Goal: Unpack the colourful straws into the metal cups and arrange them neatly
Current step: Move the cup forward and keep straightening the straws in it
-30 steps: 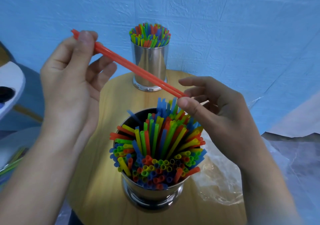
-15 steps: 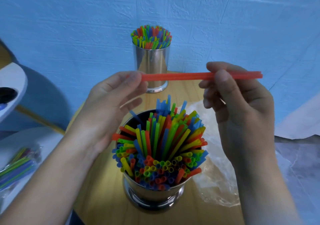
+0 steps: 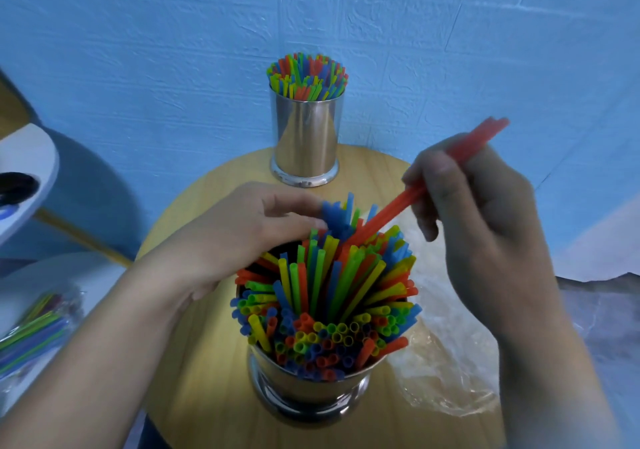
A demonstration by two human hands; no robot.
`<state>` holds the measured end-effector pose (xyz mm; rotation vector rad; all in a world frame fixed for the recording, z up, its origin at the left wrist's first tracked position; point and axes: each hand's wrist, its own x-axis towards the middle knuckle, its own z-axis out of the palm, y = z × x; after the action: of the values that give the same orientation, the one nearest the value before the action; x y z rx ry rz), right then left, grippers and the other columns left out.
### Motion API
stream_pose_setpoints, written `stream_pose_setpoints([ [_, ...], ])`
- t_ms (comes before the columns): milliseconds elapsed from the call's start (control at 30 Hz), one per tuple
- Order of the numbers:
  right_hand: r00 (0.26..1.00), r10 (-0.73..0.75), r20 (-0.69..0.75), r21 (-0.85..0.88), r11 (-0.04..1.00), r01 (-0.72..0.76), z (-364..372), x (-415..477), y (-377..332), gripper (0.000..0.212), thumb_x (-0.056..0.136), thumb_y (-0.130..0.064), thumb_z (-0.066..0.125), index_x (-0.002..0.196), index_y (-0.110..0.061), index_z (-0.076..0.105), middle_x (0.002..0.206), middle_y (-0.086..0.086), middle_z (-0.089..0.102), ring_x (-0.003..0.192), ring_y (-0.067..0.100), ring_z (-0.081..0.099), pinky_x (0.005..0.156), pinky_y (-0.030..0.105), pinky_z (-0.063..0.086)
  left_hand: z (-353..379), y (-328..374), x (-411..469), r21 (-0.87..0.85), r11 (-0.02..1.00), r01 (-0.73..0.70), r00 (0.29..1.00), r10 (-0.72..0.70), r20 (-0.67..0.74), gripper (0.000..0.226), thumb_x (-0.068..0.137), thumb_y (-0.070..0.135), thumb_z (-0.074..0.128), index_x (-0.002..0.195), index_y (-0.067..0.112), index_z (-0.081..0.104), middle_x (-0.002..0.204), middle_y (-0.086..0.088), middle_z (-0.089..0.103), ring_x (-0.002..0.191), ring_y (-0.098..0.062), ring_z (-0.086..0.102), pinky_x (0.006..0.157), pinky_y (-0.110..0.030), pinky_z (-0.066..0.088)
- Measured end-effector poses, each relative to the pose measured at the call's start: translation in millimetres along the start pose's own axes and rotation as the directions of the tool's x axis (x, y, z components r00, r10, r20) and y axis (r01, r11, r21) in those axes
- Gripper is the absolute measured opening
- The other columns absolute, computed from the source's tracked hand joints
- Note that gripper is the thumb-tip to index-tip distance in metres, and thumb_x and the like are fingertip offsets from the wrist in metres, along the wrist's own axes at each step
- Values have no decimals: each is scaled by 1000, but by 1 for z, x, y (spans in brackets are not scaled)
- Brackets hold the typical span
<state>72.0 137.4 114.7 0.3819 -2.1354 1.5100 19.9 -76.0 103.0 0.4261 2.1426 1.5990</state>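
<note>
Fingers (image 3: 440, 171) of our right hand (image 3: 485, 227) now carry the red straws (image 3: 391, 211) alone. Half a second ago both hands held them level above the cup; now they slant down, the upper end sticking out past our knuckles and the lower end nosing into the bundle at the back of the near metal cup (image 3: 311, 389). We judge that this is the loading step, with these last few straws going into a cup that is already crowded and splayed. The tidying is not yet done. On the round wooden table (image 3: 207, 379) the far metal cup (image 3: 306, 137) stands well apart by the wall, its straws upright and even, and a crumpled plastic wrapper (image 3: 446, 372) lies just beside the near cup. Our right forearm comes in from the lower right, wrist raised, thumb and forefinger pinching the red straws partway along. Our left hand (image 3: 242, 237) has left the straws and reaches over the near cup's back rim. Its fingertips are against the tall blue straws (image 3: 336, 213), perhaps holding them aside to open a gap, though the blur keeps us from telling a pinch from a push.
</note>
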Motion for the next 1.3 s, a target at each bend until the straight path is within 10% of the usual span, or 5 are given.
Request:
stream_pose_setpoints([
  [333, 983, 115, 146, 29, 992, -120, 3, -6, 2, 27, 93, -10, 72, 108, -26, 57, 68, 1, 51, 60, 15, 41, 54, 20, 37, 1, 4, 3, 36, 998, -49, 998, 50, -27, 27, 71, 41, 75, 92, 25, 78, 94, -5, 80, 86, -24, 78, 83, -40, 61],
  [567, 983, 61, 175, -144, 989, -36, 0, -8, 5, 27, 104, -38, 49, 90, -33, 71, 74, -1, 59, 66, 13, 54, 59, 25, 41, 4, 9, 2, 99, 988, -121, 984, 132, -118, 26, 70, 41, 74, 90, 25, 78, 82, 0, 79, 72, -14, 76, 65, -17, 56],
  [800, 967, 97, 235, 27, 994, -106, -1, -8, 2, 7, 89, -33, 74, 85, -27, 76, 76, 9, 67, 71, 39, 57, 62, 50, 46, 5, 9, 2, 112, 982, -155, 972, 172, -162, 16, 71, 46, 73, 82, 34, 77, 71, -4, 75, 61, -11, 70, 58, -18, 52],
  [1000, 966, 114, 231, -55, 993, -103, -4, -9, 6, 19, 91, -48, 68, 81, -35, 78, 79, 3, 65, 70, 30, 56, 62, 44, 44, 5, 5, 4, 217, 954, -204, 958, 241, -155, 13, 78, 47, 77, 84, 36, 72, 78, 2, 71, 69, -20, 67, 67, -30, 51],
  [1300, 955, 154, 254, -126, 984, -125, -3, -13, 10, 32, 97, -52, 56, 91, -34, 82, 88, -6, 66, 78, 17, 64, 66, 34, 48, 5, 15, 10, -3, 851, -525, 768, 473, -431, 6, 90, 15, 68, 89, 21, 69, 79, 10, 71, 68, -9, 61, 63, -23, 49],
])
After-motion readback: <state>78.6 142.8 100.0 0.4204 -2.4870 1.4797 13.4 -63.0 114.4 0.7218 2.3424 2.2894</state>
